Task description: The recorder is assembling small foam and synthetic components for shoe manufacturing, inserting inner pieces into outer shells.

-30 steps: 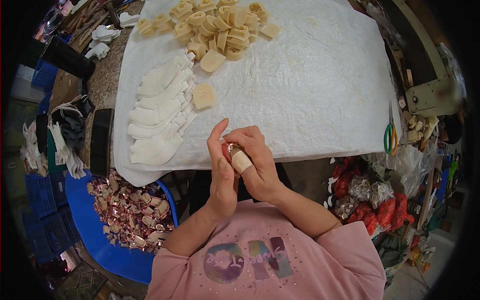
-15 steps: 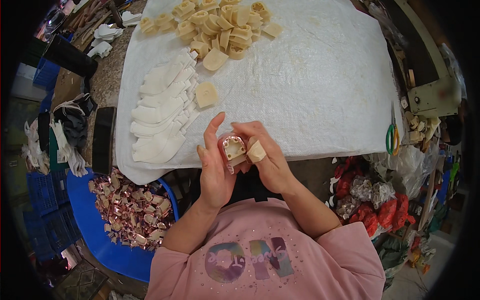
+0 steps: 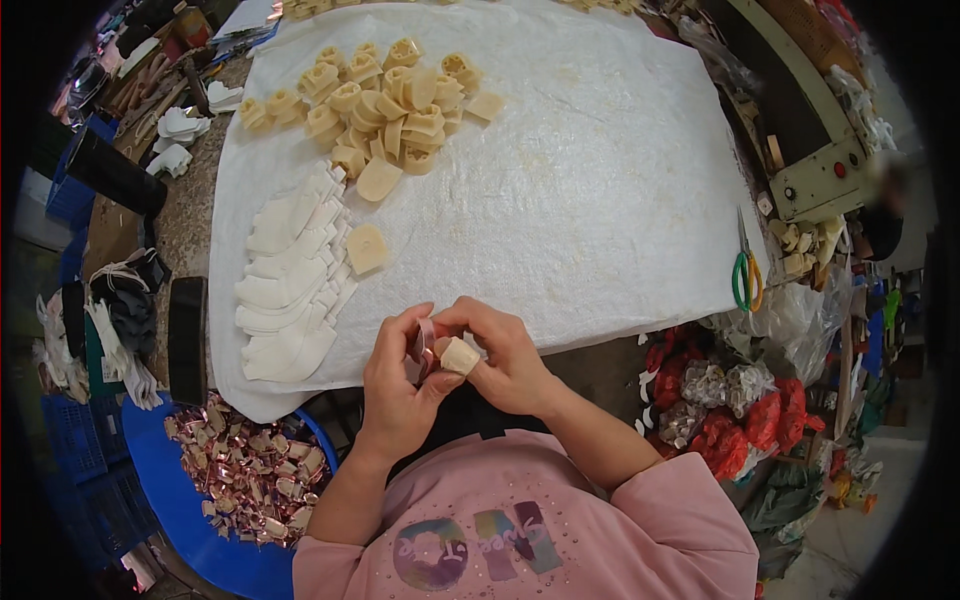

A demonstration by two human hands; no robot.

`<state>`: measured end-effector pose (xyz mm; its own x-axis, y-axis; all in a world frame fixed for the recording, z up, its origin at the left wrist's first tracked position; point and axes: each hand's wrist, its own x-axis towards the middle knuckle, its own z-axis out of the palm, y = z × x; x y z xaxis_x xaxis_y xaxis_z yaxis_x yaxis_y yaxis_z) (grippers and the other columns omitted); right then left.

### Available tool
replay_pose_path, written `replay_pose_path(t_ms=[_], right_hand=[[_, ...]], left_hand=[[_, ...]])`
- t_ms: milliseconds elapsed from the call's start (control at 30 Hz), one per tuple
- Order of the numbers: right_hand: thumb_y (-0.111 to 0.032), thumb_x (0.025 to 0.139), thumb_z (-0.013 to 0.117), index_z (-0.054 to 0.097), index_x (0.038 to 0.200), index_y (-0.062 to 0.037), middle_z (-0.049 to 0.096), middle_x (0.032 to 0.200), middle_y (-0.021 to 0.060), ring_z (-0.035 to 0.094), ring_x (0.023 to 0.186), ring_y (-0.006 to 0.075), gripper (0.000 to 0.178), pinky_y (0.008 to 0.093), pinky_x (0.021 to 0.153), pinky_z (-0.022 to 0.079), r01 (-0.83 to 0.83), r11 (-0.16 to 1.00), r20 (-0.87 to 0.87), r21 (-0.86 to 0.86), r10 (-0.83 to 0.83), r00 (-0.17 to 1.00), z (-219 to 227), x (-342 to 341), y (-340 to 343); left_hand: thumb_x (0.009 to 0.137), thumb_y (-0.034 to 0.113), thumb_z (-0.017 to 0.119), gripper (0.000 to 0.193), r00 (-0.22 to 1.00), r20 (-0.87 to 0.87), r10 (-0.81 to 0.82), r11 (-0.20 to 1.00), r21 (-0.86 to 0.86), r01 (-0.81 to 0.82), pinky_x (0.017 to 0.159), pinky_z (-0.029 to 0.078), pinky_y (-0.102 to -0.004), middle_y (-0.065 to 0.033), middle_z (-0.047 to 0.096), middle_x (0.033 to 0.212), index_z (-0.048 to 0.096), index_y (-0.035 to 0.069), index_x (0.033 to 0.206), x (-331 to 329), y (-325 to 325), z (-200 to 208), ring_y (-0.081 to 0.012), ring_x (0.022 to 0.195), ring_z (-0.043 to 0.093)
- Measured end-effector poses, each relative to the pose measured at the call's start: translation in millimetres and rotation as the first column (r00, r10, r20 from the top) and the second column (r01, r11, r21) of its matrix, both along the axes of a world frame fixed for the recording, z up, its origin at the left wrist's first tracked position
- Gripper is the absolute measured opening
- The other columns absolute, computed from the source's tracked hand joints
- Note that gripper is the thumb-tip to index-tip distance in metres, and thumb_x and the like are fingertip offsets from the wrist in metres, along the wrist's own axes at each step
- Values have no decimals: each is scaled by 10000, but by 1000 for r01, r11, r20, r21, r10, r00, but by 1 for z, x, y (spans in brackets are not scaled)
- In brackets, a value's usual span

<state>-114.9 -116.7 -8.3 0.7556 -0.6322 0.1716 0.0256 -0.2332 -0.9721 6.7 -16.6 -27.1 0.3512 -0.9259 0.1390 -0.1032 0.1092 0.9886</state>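
A small shoe heel (image 3: 424, 342) with a shiny pink metallic covering is held edge-on between my hands, just off the near edge of the table. My left hand (image 3: 393, 388) is closed round it, fingertips at its upper end. My right hand (image 3: 512, 362) is closed against its other side, and a beige wrap (image 3: 459, 356) covers the thumb. The fingers hide much of the heel. Ahead on the white sheet (image 3: 580, 200) lie a heap of bare beige heels (image 3: 385, 110), a single beige heel (image 3: 367, 248) and overlapping rows of white curved pieces (image 3: 285, 290).
A blue basin (image 3: 165, 470) full of pink metallic heels stands low at the left. A dark flat object (image 3: 187, 340) lies at the table's left edge. Scissors (image 3: 745, 275) with green and orange handles lie at the right. Red and clear bags (image 3: 765, 420) sit below them.
Both hands have turned the heel from showing its hollow face to edge-on. My left fingers have closed in on it. The whole view has shifted, with the table now lower and further left.
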Motion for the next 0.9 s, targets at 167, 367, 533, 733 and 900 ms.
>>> replay_pose_path(t_ms=[167,367,533,733,900], right_hand=[[-140,869,568,555,1024,-10,570,862,104,592,783,208,202,307,724,468,-64,989,155,137,42,987,-8,3,3],[-190,937,477,568,979,-23,575,835,65,577,755,156,194,293,715,459,-72,920,67,384,50,996,0,5,4],[-199,929,522,563,926,-45,563,750,21,518,678,80,160,226,615,417,-213,785,181,581,131,975,-3,6,-16],[-231,902,595,538,881,-58,534,738,-5,486,612,61,183,211,522,387,-282,751,122,597,262,957,-3,6,-22],[-229,911,581,523,874,-57,534,730,-8,476,601,51,185,211,501,377,-335,726,184,600,283,941,4,0,-27]], left_hand=[[772,246,755,592,975,-220,-16,998,54,29,740,476,-249,-44,509,971,463,-4,1222,7,7,15,-135,870,547],[727,78,765,479,981,114,154,987,25,-158,704,502,-267,-89,517,948,518,-3,1129,5,9,21,-175,844,582],[670,-9,753,441,921,371,121,992,-88,-95,649,472,-267,-80,549,930,538,9,1055,12,6,32,-174,817,572],[599,-65,746,487,857,504,107,987,-155,-32,639,485,-310,-129,569,927,553,5,1041,13,5,42,-258,801,588],[607,-72,744,508,864,501,55,992,-124,8,641,489,-327,-137,556,930,547,-5,1070,12,3,43,-276,789,584]])
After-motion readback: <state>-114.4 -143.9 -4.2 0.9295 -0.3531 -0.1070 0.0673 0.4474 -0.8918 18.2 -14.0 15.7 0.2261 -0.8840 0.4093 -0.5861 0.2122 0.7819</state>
